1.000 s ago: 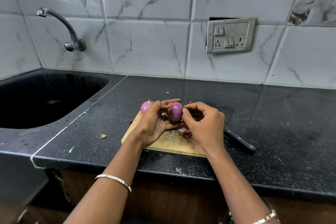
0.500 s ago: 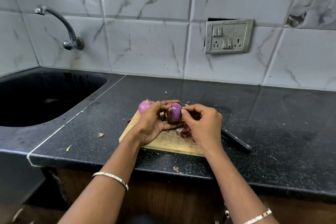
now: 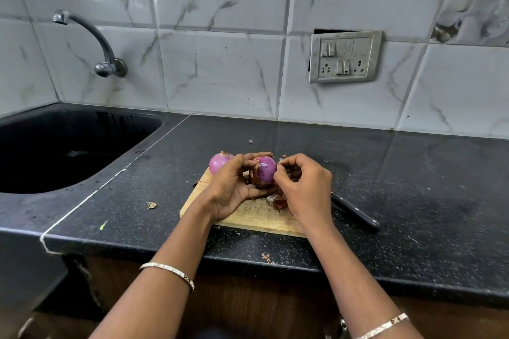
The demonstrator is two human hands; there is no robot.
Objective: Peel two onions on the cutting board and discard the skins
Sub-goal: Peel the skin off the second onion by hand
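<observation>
- While fingertips of the right hand pinch at skin on the held onion, the left hand curls round it above the cutting board.
- Likely step: stripping onion 2, brown skin clinging low; next, a steady pull.
- Other onion sits purple at the board's far-left corner; loose skins lie under the right hand.

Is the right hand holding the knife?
No: the knife lies on the counter, while the right hand picks at the onion that the left hand holds.
</observation>
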